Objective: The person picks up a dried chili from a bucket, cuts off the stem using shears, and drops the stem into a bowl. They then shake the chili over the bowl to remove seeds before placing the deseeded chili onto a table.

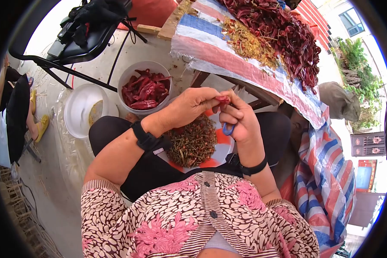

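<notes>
My left hand (198,103) is closed, pinching a dried red chili pepper (222,99) in front of my chest. My right hand (238,116) meets it there, its fingers curled near the pepper. A blue loop (228,128) like a scissors handle hangs at the fingers of that hand; any blades are hidden. Below both hands, on my lap, sits a basin (222,149) with red patches, holding a heap of chili stems and scraps (191,144). Just beyond my left forearm stands a white bucket (123,76) of dried red chilies (145,89).
Ahead, a striped-sheet-covered table (202,41) bears a chili pile (288,38) and yellow seeds (249,41). A white tub (75,112) and black folding chair (86,51) stand left. Another person's yellow shoe (41,127) shows far left. Striped sheeting (322,172) hangs right.
</notes>
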A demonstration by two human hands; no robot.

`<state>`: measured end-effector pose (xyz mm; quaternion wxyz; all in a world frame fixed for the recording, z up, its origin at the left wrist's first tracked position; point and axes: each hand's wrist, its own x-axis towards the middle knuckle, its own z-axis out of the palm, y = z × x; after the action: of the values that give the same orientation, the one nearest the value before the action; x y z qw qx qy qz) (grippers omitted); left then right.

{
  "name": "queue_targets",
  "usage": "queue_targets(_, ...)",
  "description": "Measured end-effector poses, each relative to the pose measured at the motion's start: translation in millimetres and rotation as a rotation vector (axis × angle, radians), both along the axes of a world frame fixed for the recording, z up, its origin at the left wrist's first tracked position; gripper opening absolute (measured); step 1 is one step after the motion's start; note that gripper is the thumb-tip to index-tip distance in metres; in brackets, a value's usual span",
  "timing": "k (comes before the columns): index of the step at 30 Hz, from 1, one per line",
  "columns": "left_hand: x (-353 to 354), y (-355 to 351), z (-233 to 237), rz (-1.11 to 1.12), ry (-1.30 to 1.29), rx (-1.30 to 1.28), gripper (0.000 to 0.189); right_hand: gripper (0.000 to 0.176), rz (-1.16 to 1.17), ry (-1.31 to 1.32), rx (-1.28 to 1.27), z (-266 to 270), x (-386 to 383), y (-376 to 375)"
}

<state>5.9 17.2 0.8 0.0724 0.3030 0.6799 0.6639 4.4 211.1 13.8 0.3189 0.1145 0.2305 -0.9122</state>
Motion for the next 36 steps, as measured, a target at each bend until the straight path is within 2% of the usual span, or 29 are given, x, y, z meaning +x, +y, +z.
queue_targets(1,1,0,0,0.021,0.075,-0.025,0.021,0.013,0.084,-0.094,-0.126,-6,-2,3)
queue_targets(4,2,-1,2,-0.007,-0.003,-0.015,0.019,0.016,0.116,-0.071,-0.216,-18,4,-6)
queue_targets(8,0,-6,-4,-0.007,0.013,0.034,0.021,0.014,-0.232,0.246,0.464,1,22,-13)
queue_targets(9,0,-6,-5,-0.019,-0.021,0.077,0.022,0.012,-0.233,0.381,0.554,2,26,-11)
queue_targets(12,5,-12,3,-0.016,-0.136,0.106,0.027,0.014,-0.025,0.536,0.917,-4,34,4)
queue_targets(13,8,-15,6,-0.008,-0.178,0.098,0.030,0.018,0.121,0.604,1.151,-12,35,8)
queue_targets(14,7,-16,6,-0.022,-0.187,0.104,0.032,0.023,0.084,0.799,1.257,-45,36,17)
queue_targets(16,4,-19,6,-0.054,-0.206,0.112,0.036,0.026,0.288,0.809,1.761,-19,48,11)
queue_targets(20,5,-16,6,-0.040,-0.244,0.151,0.033,0.030,0.057,0.859,1.505,-12,49,13)
queue_targets(23,4,-16,8,-0.054,-0.305,0.171,0.028,0.032,-0.020,0.840,1.316,25,51,5)
queue_targets(27,8,-15,12,-0.057,-0.412,0.250,0.020,0.031,0.012,1.048,1.472,39,51,-4)
queue_targets(36,7,-14,8,-0.039,-0.430,0.214,0.016,0.033,0.050,1.161,1.649,41,48,-16)
